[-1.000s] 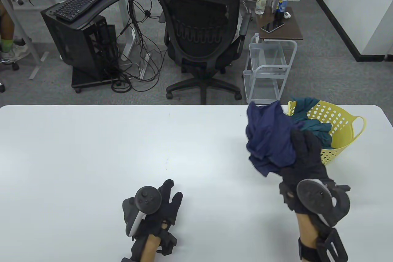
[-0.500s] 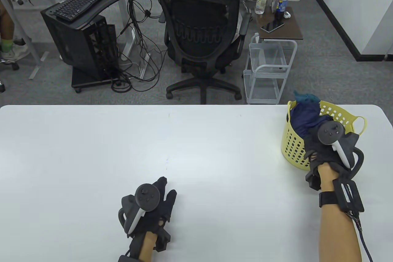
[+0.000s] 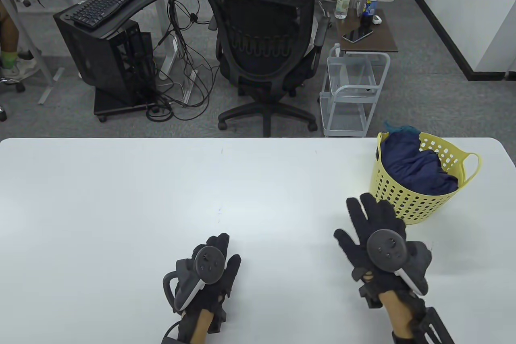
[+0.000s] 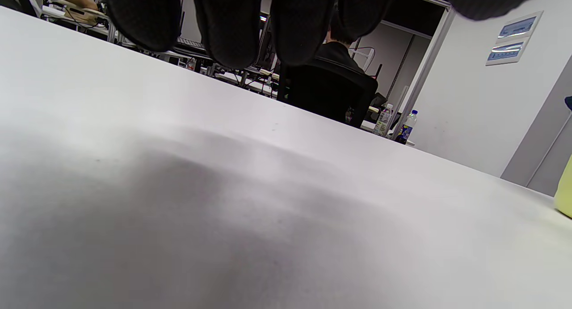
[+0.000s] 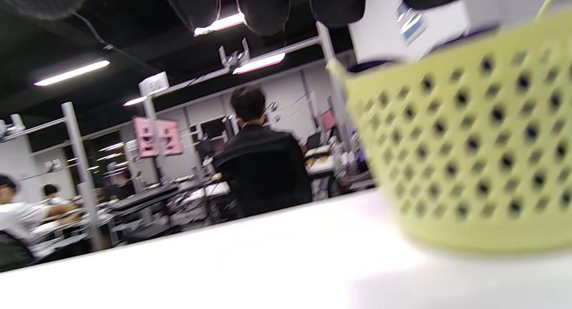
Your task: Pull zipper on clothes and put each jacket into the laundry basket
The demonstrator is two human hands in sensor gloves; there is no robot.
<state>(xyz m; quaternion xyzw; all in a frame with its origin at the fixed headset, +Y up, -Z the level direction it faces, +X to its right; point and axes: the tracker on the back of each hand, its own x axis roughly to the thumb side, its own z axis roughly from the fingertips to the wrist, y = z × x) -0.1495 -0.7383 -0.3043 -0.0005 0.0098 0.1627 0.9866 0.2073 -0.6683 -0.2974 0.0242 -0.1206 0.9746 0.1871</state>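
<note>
r hand (image 3: 375, 235) pulled back, both hands empty/flat; 1 basket (image 3: 403, 203), 2 jackets (image 3: 415, 170) inside, maybe.

table (image 3: 121, 199) bare left and centre | obstacle: laundry basket (image 3: 407, 209) at far-right edge

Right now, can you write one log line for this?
jacket: in basket | left hand: open, on table | right hand: open, empty, beside basket

No legible text; wall signs (image 4: 514, 38) too blurred.
</note>
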